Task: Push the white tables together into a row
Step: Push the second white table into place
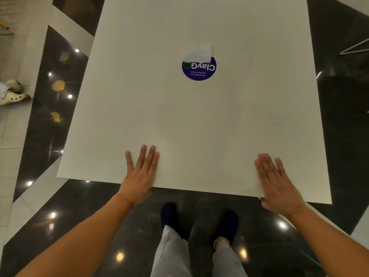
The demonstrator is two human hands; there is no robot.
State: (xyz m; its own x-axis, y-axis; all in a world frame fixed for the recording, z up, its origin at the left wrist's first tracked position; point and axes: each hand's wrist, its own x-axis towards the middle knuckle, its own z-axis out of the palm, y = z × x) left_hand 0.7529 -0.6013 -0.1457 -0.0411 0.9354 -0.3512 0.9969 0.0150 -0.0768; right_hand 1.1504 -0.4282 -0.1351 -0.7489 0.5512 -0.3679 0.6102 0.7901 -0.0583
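One white square table (199, 120) fills the middle of the view, seen from above. A round blue sticker (199, 69), partly torn, sits near its centre. My left hand (140, 172) lies flat on the tabletop at the near edge, fingers spread, thumb under the rim. My right hand (277, 182) rests flat on the near edge close to the right corner, its thumb hooked below the edge. No other white table is in view.
Glossy dark floor tiles with pale stripes surround the table. My feet in dark shoes (169, 216) stand just behind the near edge. Another person's cream clogs (14, 92) are at the far left. Thin metal legs (355, 48) show at the upper right.
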